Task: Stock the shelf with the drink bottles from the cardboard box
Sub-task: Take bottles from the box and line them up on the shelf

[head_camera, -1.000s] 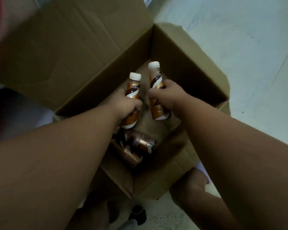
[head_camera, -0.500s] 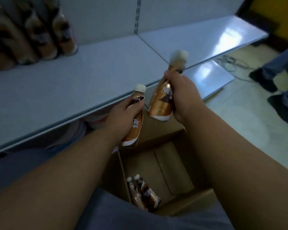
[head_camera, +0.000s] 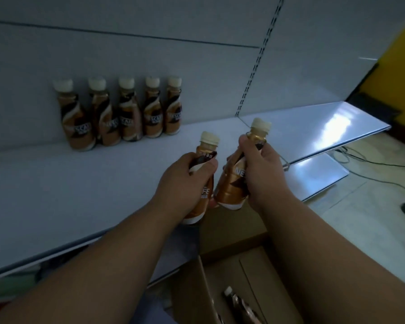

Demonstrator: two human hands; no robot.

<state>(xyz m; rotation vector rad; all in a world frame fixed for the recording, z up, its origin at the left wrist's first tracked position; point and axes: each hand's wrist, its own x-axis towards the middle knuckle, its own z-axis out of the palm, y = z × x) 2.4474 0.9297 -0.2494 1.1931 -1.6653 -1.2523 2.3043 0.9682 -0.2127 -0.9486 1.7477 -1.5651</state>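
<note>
- Carrying two drink bottles at once: left bottle (head_camera: 202, 181) is wrapped by the left hand (head_camera: 185, 181), right bottle (head_camera: 237, 174) by the right hand (head_camera: 260, 170); each grip is closed fully around the body, presumably to halve the trips.
- Both are held at frame centre, above the shelf (head_camera: 80, 195) front edge.
- Caps point up and away; long axes near upright, leaning slightly right.
- Five shelved bottles (head_camera: 124, 113) stand upright in a row, upper left, against the back panel.
- Cardboard box (head_camera: 197, 295) sits bottom centre; a leftover bottle (head_camera: 234, 300) is lying inside.
</note>
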